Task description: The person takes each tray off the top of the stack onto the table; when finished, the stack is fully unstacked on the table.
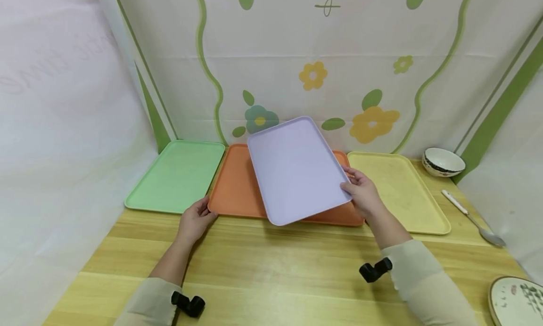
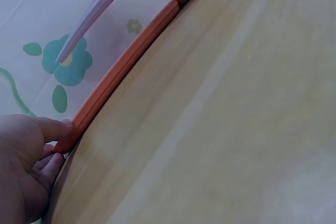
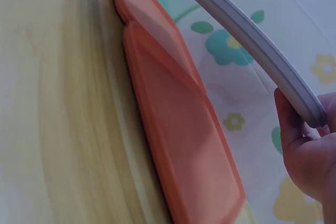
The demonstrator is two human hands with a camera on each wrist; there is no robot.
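Note:
My right hand (image 1: 362,191) grips a lavender rectangular tray (image 1: 297,170) by its right corner, thumb on the upper side. The tray is tilted and raised over the orange ones, hiding their middle in the head view. At the left, my left hand (image 1: 195,220) pinches the near-left corner of an orange tray (image 1: 235,184) between thumb and fingers. A second orange tray (image 3: 184,145) overlaps the first one's end, as the right wrist view shows. Left of them lies a green tray (image 1: 180,175), and on the right a yellow tray (image 1: 399,189).
A patterned bowl (image 1: 443,162) stands at the back right, with a white-handled spoon (image 1: 471,215) in front of it. Part of a decorated plate (image 1: 517,300) shows at the near right. A floral cloth (image 1: 271,76) hangs behind the wooden table (image 1: 271,269).

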